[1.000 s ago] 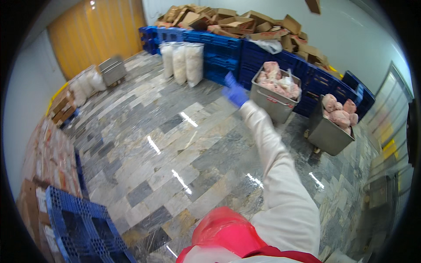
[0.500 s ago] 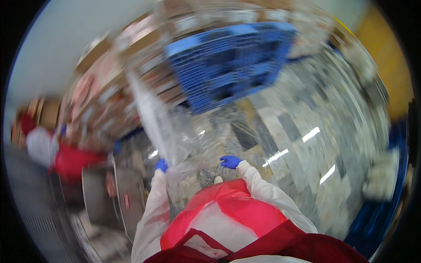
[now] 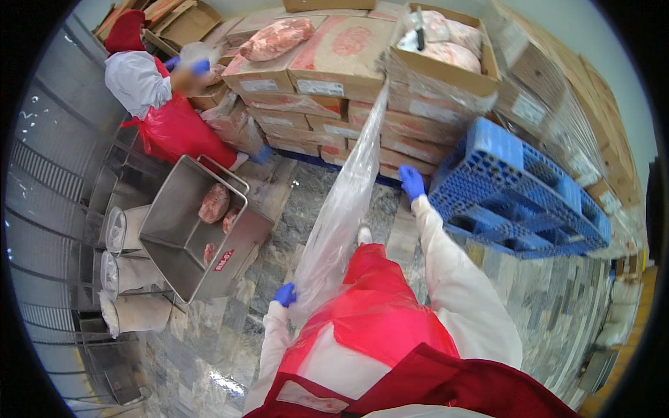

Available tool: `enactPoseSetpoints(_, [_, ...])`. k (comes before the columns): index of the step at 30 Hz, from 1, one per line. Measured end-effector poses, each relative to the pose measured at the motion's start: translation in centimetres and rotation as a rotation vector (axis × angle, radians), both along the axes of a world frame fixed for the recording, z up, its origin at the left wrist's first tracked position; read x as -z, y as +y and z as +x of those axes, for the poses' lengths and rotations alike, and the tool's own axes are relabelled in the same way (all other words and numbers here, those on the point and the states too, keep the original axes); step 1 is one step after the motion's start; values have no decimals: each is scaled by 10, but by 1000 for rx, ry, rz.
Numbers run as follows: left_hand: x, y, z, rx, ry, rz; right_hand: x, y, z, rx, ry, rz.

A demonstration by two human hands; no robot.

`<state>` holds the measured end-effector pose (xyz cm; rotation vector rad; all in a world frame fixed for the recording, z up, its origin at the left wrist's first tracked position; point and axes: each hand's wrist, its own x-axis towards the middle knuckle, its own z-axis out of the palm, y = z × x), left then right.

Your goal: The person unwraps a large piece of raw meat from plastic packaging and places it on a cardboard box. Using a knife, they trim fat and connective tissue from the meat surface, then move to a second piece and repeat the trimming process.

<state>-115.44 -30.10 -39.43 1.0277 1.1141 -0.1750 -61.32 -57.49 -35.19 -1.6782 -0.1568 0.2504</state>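
Note:
A long sheet of clear plastic film point(image 3: 345, 202) runs taut from the corner of the stacked cartons down to me. Its near end is gripped by my left hand point(image 3: 285, 294), in a blue glove, low beside my red apron. My right hand point(image 3: 412, 181), gloved the same way, reaches forward with fingers extended and nothing visible in it. It is just left of a blue plastic pallet point(image 3: 516, 188) that stands tilted on its side; whether they touch I cannot tell. The wrapped cartons point(image 3: 341, 56) rise beyond the film, with a piece of meat point(image 3: 277, 40) on top.
An open carton of bagged meat point(image 3: 446, 42) tops the stack. To the left stands a steel tub cart point(image 3: 191, 230) with several meat pieces, beside white lined bins point(image 3: 136, 272). A co-worker point(image 3: 157, 90) in a red apron handles something at the far left. Film-wrapped cartons point(image 3: 557, 104) stand behind the pallet.
My view has turned left, so the pallet now lies at the right and the cart shows whole. My right hand has reached farther forward. The film now stretches straighter from my left hand.

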Motion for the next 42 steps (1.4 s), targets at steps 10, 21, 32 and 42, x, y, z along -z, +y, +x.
enactPoseSetpoints(10, [-42, 46, -49, -311, -621, -608, -79, 310, 242, -411, 432, 679])
enactPoseSetpoints(21, [-184, 163, 268, -510, -516, 308, -184, 466, 71, -891, -122, 68])
enactPoseSetpoints(32, [-312, 325, 571, 22, -957, 101, -284, 359, 342, -574, 193, 367])
enactPoseSetpoints(42, [-315, 306, 724, 914, -1097, 1002, -257, 414, 321, -436, 642, 283])
